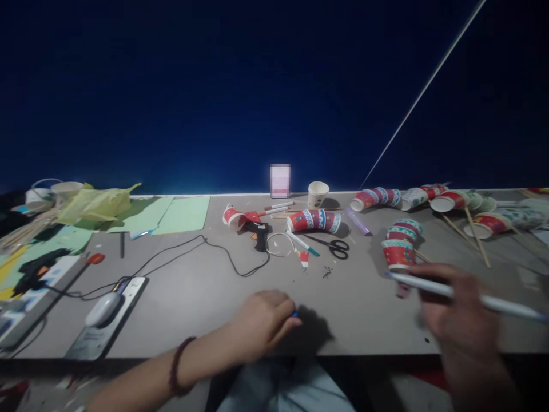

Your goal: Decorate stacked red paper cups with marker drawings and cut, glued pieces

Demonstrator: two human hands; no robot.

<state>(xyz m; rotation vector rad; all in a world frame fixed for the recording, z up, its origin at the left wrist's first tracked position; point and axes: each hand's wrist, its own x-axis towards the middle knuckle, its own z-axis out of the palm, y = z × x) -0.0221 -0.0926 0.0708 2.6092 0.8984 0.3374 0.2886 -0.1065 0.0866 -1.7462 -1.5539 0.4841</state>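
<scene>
My left hand point(261, 323) rests on the grey table point(193, 303) near its front edge, fingers curled round a small blue thing that barely shows at the fingertips. My right hand point(458, 315), blurred by motion, grips a long white pen-like stick point(506, 304) that runs from left to lower right. Just beyond that stick stands a stack of red and blue patterned paper cups point(400, 243).
A black glue gun point(259, 233) with its cable, black scissors point(337, 247), markers and lying cup stacks point(314, 221) fill the table's middle. More cups on wooden sticks point(476, 237) lie at the right. Green paper point(180, 214), a power strip point(109, 312) and tools are at the left.
</scene>
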